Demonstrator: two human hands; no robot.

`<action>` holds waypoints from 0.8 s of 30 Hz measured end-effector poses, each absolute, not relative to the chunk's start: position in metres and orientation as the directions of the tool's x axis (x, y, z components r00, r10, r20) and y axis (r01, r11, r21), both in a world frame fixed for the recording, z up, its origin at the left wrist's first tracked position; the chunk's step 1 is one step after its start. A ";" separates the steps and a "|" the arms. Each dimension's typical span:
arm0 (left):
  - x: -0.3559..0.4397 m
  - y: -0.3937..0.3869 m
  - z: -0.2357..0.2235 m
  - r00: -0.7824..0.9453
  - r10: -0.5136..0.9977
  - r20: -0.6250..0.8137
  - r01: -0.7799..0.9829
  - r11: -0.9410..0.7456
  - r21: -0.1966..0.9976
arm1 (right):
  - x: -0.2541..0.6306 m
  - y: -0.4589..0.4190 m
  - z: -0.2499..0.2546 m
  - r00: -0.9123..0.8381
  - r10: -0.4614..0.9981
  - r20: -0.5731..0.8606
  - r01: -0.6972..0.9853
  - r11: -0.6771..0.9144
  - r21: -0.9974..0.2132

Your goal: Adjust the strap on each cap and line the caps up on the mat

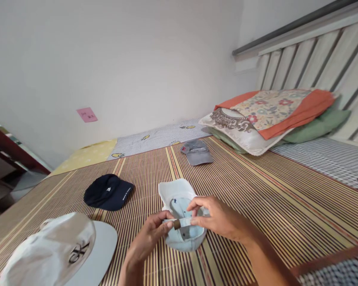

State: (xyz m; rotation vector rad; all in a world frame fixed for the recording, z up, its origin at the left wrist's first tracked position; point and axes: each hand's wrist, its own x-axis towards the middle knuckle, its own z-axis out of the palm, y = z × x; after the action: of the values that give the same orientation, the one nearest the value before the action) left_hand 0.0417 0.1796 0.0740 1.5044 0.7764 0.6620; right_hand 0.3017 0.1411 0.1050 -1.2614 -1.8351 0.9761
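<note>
A light blue and white baseball cap [179,190] lies upside down in front of me, its brim pointing away and its pale inside showing. My left hand [152,232] pinches one side of the cap's back strap, beside a small brown buckle or tab [177,224]. On the other side, my right hand [213,216] holds the strap between thumb and fingers. A white cap [53,250] with black letters sits at the left, close to my left hand. Farther off are a navy cap [107,192] and a grey cap [197,151].
Everything rests on a striped woven mat [149,174] over a bed. Folded pillows and covers [274,111] are stacked at the back right, by a white slatted headboard [307,59]. A pink note [87,114] is on the wall. A yellow cloth [86,157] lies along the far left edge.
</note>
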 end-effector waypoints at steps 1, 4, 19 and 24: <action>0.043 0.180 0.073 0.605 0.795 -0.034 0.080 -0.019 0.997 | 0.295 0.139 0.108 -0.280 0.949 0.143 0.444 0.260 -0.857; 0.046 0.180 0.070 0.586 0.810 -0.025 0.076 -0.024 0.997 | 0.275 0.136 0.110 -0.311 0.930 0.199 0.455 0.329 -0.828; 0.055 0.178 0.068 0.581 0.814 0.009 0.079 -0.068 0.995 | 0.252 0.140 0.099 -0.283 0.931 0.229 0.634 0.361 -0.684; 0.054 0.179 0.069 0.616 0.788 -0.006 0.103 -0.073 0.992 | 0.255 0.140 0.099 -0.266 0.943 0.202 0.585 0.325 -0.743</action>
State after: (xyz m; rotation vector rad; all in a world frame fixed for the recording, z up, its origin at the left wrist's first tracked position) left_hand 0.0540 0.1789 0.0691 1.5649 0.7676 0.6683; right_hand 0.2554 0.1398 0.0990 -1.3417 -1.9570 0.7227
